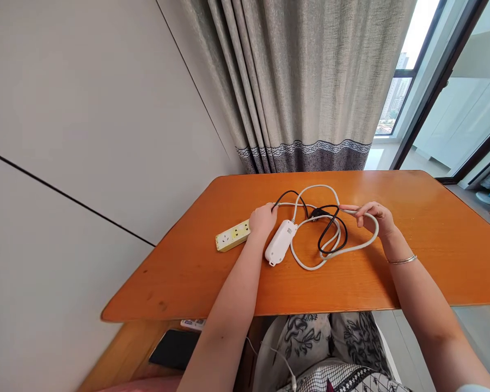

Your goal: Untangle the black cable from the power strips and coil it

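My left hand (263, 219) is closed over the right end of a yellowed power strip (233, 235), which lies on the orange-brown table (179, 272). A black cord (288, 192) comes out near its fingers. Just right of that wrist, a white power strip (281, 243) rests face down, its label up. Loops of white cord (310, 268) and black cord (345, 239) tangle together to its right, with a black plug (318, 213) among them. My right hand (376, 215) pinches the white cord at the right of the tangle; its fingertips also meet the black loop.
Behind the table hangs a grey curtain (310, 81), and a pale wall panel (85, 136) runs along the left. Below the front edge, a dark flat object (175, 349) lies on a wooden surface. A thin white cable (283, 359) hangs by my lap.
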### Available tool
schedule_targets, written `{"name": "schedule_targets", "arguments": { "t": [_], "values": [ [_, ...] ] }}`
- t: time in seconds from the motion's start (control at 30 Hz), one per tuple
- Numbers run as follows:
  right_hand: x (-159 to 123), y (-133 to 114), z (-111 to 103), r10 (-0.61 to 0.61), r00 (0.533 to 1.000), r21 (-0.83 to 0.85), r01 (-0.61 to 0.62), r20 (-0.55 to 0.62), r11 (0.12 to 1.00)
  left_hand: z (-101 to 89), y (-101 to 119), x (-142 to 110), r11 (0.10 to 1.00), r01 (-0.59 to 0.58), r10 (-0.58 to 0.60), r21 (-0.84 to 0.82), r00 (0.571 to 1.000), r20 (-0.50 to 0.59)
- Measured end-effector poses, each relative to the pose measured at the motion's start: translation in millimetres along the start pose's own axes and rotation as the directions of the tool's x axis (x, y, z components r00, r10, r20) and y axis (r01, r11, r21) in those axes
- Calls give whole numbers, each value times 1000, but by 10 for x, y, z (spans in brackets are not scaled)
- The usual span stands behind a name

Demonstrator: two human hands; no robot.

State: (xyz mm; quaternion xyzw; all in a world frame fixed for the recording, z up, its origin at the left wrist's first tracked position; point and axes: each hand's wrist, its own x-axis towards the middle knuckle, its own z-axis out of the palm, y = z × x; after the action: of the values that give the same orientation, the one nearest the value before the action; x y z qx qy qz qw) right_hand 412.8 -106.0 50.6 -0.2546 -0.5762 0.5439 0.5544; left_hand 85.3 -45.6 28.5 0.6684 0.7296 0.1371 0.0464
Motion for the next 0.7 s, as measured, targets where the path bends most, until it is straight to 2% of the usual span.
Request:
{"name": "schedule_targets", "arguments": {
  "t": [0.07,0.13,0.27,0.37,0.43,0.5,0.63,0.7],
  "values": [
    [26,43,53,104,994,40,-102,-41,994,14,5,2,1000,-7,7,4,1000,4],
    [63,117,77,185,972,97,-172,-148,980,24,12,4,1000,-14,14,8,1000,4],
    [125,332,57,300,894,143,-267,-331,953,40,28,-1,1000,-20,20,15,1000,-3],
    [145,493,32,393,837,180,-350,-380,919,50,43,-15,999,-23,23,22,1000,-4],
    [153,555,45,451,823,215,-399,-345,892,54,58,-28,999,-26,26,25,1000,-6],
    [154,554,101,487,832,235,-434,-266,870,57,74,-40,999,-31,32,28,999,-11],
    [126,381,311,489,870,289,-451,-69,844,73,99,-51,998,-54,55,31,998,-23],
    [102,268,396,457,889,305,-431,-15,849,84,101,-50,998,-62,63,30,998,-25]
  ]
}}
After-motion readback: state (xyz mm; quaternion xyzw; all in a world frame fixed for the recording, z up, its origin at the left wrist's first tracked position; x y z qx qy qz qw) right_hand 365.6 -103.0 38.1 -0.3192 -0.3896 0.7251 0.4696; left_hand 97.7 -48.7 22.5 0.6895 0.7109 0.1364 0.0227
